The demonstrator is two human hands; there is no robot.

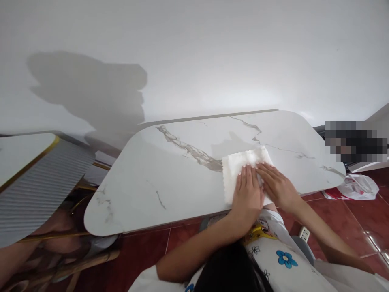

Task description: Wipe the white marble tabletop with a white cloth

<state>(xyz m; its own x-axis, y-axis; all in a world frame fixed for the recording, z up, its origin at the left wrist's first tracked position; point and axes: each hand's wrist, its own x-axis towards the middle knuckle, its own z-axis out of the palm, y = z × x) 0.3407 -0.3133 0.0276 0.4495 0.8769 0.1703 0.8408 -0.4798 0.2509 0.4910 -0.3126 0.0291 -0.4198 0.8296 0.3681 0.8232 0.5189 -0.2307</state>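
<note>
A white tissue-like sheet with a scalloped edge lies on the white marble-patterned tabletop, near its front edge. My left hand rests flat on the sheet, its fingers stretched out and pointing away from me. Close beside it, my right hand also lies on the sheet, fingers extended and slanting toward the left one. The fingertips of both hands nearly meet around the middle of the sheet. The part of the sheet under the palms is hidden.
A white wall stands directly behind the tabletop. To the left is a ribbed grey cabinet with a gold edge. A plastic bag lies at the right on the red tiled floor. A power strip is below.
</note>
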